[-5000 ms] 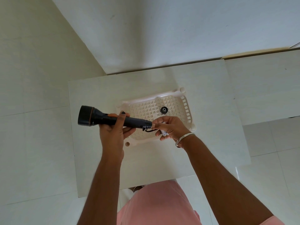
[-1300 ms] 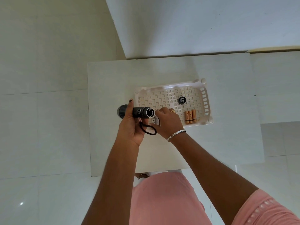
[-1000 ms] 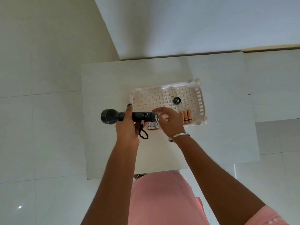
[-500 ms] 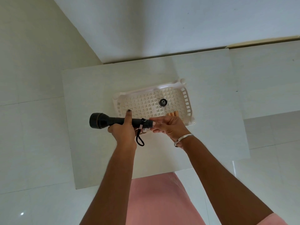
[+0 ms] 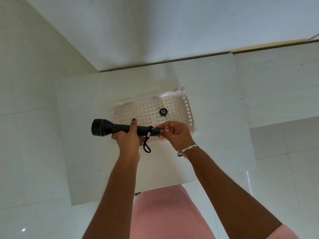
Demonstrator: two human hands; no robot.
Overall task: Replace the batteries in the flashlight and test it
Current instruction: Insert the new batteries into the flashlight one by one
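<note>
in the head view the left hand grips the barrel of the black flashlight, held level over the white tray's near edge, lens to the left. the right hand pinches a small pale piece at the flashlight's open threaded end, its fingers hiding most of it, so what it is cannot be told. the tail cap lies in the tray, whose near right corner the hand covers.
</note>
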